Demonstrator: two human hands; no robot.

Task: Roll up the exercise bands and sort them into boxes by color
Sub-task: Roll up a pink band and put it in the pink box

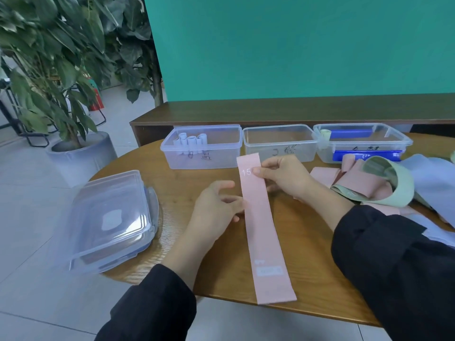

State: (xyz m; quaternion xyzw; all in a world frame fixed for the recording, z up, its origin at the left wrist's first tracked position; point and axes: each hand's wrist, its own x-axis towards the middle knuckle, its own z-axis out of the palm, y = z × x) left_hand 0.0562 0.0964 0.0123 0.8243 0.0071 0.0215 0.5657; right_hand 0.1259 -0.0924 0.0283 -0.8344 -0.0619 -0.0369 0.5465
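A pink band (264, 232) lies flat and unrolled on the round wooden table (177, 183), running from the near edge toward the far boxes. The right hand (283, 178) pinches the far end of the band, thumb on top beside a printed "15". The left hand (216, 207) touches the left edge of the band near its middle, with the fingers loosely bent; I cannot tell if it really grips the band.

At the far side three clear boxes stand in a row. The left box (202, 153) holds several small pale rolls (190, 142). The middle box (280, 143) shows nothing inside. The right box (362, 141) holds something blue and one pale green roll (325, 134) at its left corner.

On the right side of the table a pile of loose bands (384, 183) lies, pink, green and pale blue mixed together. On the left, a stack of clear lids (110, 222) rests partly over the table edge. A potted plant (61, 82) stands on the floor at the far left, and a green wall (295, 45) is behind the table.
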